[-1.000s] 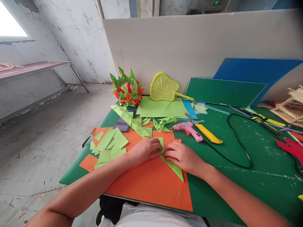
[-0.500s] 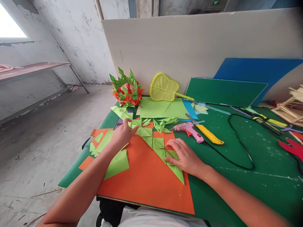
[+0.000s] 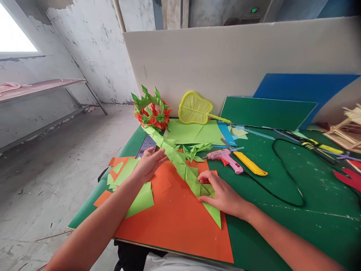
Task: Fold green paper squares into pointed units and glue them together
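A long folded light-green paper strip [image 3: 177, 160] runs diagonally over an orange sheet [image 3: 180, 218], from the origami crown at the back left down to a pointed end at the right. My right hand [image 3: 221, 192] curls over the strip's lower part, thumb on one side and fingers on the other. Beside the strip's left edge is my left hand [image 3: 150, 163], palm turned inward and fingers loosely stretched, with nothing seen in it. Folded green leaf-like pieces [image 3: 194, 151] lie just right of the strip. Green paper pieces [image 3: 141, 199] lie under my left forearm.
A green-and-orange origami crown [image 3: 152, 113] stands at the back left near a phone [image 3: 146, 146]. A pink glue gun [image 3: 225, 158] and a yellow utility knife [image 3: 251, 164] lie to the right, with a black cord [image 3: 287, 173] looping across. A yellow fan [image 3: 195, 108] leans against the pale board [image 3: 197, 60].
My left hand has let go of the strip and turned its palm inward. The strip's far part has shifted and now reaches toward the crown. My right hand stays at the lower end.
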Demonstrator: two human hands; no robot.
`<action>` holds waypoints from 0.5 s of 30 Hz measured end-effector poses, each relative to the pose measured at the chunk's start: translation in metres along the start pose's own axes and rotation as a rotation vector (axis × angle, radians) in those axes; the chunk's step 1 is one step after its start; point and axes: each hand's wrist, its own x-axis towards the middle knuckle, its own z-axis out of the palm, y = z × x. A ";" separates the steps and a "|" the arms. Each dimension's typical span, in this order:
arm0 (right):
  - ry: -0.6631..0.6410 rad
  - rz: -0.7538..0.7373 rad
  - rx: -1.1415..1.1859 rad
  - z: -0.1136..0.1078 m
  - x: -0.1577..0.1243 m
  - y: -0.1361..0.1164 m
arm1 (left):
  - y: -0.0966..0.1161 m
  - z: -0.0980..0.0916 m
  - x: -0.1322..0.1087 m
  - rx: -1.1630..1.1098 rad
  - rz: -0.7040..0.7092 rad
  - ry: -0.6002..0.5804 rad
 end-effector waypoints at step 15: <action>0.254 0.009 0.373 -0.015 0.009 0.001 | 0.022 0.001 -0.015 -0.174 0.190 -0.131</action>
